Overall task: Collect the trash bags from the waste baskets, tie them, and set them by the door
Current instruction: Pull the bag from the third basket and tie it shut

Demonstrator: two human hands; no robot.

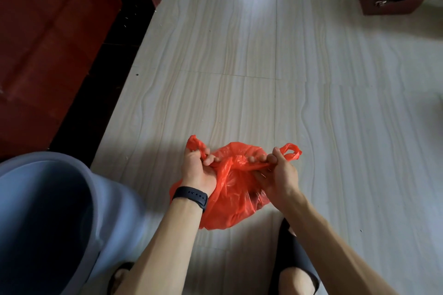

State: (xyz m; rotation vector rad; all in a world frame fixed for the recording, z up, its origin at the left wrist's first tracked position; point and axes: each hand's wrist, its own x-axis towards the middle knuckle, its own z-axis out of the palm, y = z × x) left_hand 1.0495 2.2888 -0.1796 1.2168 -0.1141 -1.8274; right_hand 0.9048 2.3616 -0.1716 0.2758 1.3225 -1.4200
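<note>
A red plastic trash bag (230,201) sits on the light tiled floor (239,55), directly in front of the person and between the two forearms. The left hand (197,169) grips the left handle of the bag: its fingers (209,158) are curled tightly round the twisted plastic, and the end of that handle (195,142) sticks out above the fist. The right hand (279,175) grips the other side in the same way, with its fingers (271,158) closed round the plastic and the handle loop (291,152) standing out to the right of the thumb. Between the two hands the plastic is gathered into a stretched band across the top of the bag, and the hands are a little apart from each other. The bag looks partly filled, but what is inside cannot be told. On the left wrist there is a black wristband (190,195). A grey-blue waste basket (103,199) stands near the bag, at the person's left, and no bag is visible in the part of its inside that shows. A dark red door (48,43) is at the left side, beyond the waste basket. The person's feet in dark slippers (296,256) are on the floor, just below the bag. Far away at the upper right stands a dark red container (393,0) with some clear plastic in it.
</note>
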